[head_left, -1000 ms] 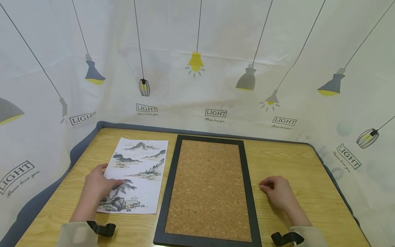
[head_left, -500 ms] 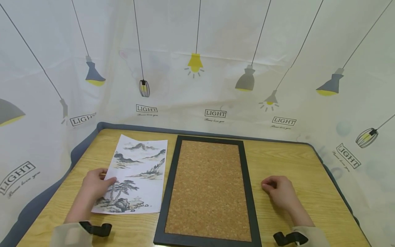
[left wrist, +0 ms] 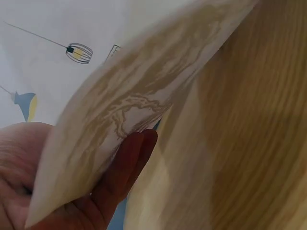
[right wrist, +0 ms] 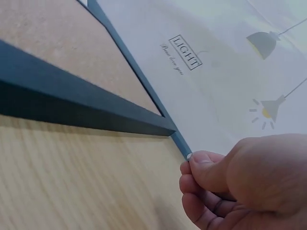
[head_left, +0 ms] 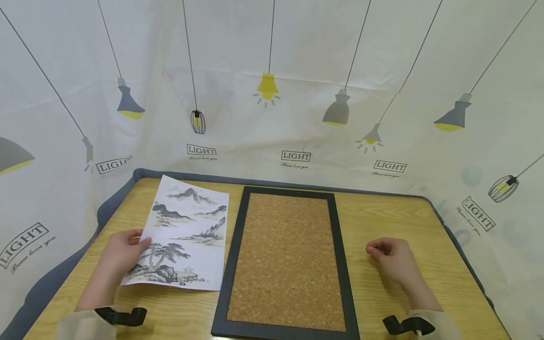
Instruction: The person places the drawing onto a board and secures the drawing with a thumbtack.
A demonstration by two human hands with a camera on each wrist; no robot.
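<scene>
My left hand pinches the left edge of a sheet of paper printed with an ink landscape, thumb on the printed face. The sheet is tilted up off the table and curves between thumb and fingers in the left wrist view, where its print looks brownish. To its right lies a cork board in a black frame, flat on the table. My right hand hovers right of the board. Its thumb and forefinger tips pinch a tiny white thing, too small to tell its kind.
The wood-grain table has a dark blue border at its back and sides. Behind it hangs a pale sheet printed with lamps and the word LIGHT. A black camera mount sits on each wrist.
My left hand has drawn back slightly to the left, raising the landscape print off the table and tilting it. My right hand has shifted a little to the right. The cork board stays put.
</scene>
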